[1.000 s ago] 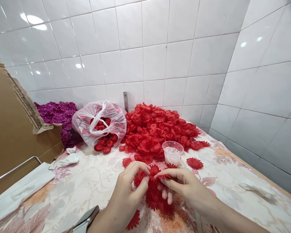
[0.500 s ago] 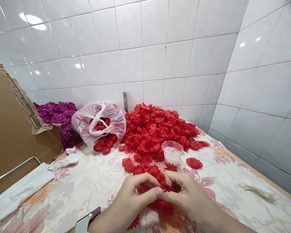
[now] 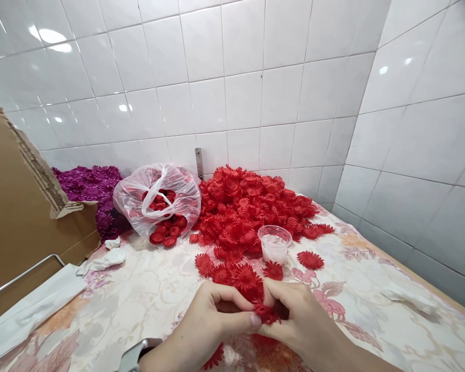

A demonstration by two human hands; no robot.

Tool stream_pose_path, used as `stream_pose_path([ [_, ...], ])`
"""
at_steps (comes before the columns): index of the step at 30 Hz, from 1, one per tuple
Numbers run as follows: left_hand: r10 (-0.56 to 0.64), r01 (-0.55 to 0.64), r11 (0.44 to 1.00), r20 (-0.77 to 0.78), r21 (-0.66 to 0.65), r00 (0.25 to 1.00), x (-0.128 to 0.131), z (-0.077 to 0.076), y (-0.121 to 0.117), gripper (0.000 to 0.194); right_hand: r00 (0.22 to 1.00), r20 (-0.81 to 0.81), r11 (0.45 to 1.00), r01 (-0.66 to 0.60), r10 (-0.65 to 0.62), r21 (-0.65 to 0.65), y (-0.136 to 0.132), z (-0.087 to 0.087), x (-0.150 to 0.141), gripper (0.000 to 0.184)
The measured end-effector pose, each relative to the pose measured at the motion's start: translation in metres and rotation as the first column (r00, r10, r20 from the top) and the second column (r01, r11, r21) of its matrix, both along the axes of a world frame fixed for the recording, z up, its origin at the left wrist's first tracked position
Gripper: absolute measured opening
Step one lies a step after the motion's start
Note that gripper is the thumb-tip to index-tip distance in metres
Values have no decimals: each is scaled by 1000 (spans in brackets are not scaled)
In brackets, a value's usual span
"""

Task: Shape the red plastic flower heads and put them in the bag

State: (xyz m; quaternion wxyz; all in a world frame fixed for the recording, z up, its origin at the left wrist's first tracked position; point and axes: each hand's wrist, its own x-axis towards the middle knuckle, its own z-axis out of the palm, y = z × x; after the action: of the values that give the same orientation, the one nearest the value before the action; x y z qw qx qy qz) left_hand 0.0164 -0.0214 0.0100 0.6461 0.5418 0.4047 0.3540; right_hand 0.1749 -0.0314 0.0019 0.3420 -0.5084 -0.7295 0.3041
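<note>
Between my two hands is a red fabric flower [image 3: 266, 312], pinched by the fingertips of both. My left hand [image 3: 219, 315] grips its left edge with thumb and forefinger; my right hand [image 3: 300, 315] holds it from the right. Other loose red flowers [image 3: 246, 277] lie on the cloth just beyond my fingers, and more show below my hands, partly hidden. A small clear plastic cup [image 3: 274, 245] with whitish contents stands behind them, in front of a large heap of red flowers [image 3: 248, 212].
A clear plastic bag [image 3: 158, 201] with red flowers sits left of the heap. Purple flowers [image 3: 96, 188] are piled behind a torn cardboard box [image 3: 27, 191]. Crumpled white tissue [image 3: 108, 258] lies on the floral tablecloth [image 3: 147, 294]. Tiled walls [image 3: 244, 98] border the table.
The flower between my fingers has turned so that more of its petals show. My hands have shifted slightly, staying together at the same spot.
</note>
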Motion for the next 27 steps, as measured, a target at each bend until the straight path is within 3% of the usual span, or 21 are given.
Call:
stream_pose_path([
  [3,3,-2,999,23,-50,1000,0,-2,-1,8,999,15,999,-52,52,12,1,2,0,36],
  [6,-26,44,990,133,-134,991,0,-5,0,14,990,-60,990,-127,124,-55,2,7,2,36],
  [8,-62,95,984,209,-153,976,0,-7,1,20,958,-221,963,-221,184,-154,4,8,5,34],
  [11,-111,138,987,261,-88,959,0,-7,2,22,823,-526,876,-399,213,-270,8,6,8,30],
  [13,-152,172,984,289,-43,945,0,-5,2,22,735,-653,835,-465,181,-293,11,3,7,33],
  [20,-189,231,971,415,-53,890,4,0,-1,25,516,-856,780,-539,7,-318,9,-9,-2,38],
  [27,-209,249,968,487,-18,848,5,-9,-3,23,406,-912,740,-594,-61,-314,4,-8,-6,39],
])
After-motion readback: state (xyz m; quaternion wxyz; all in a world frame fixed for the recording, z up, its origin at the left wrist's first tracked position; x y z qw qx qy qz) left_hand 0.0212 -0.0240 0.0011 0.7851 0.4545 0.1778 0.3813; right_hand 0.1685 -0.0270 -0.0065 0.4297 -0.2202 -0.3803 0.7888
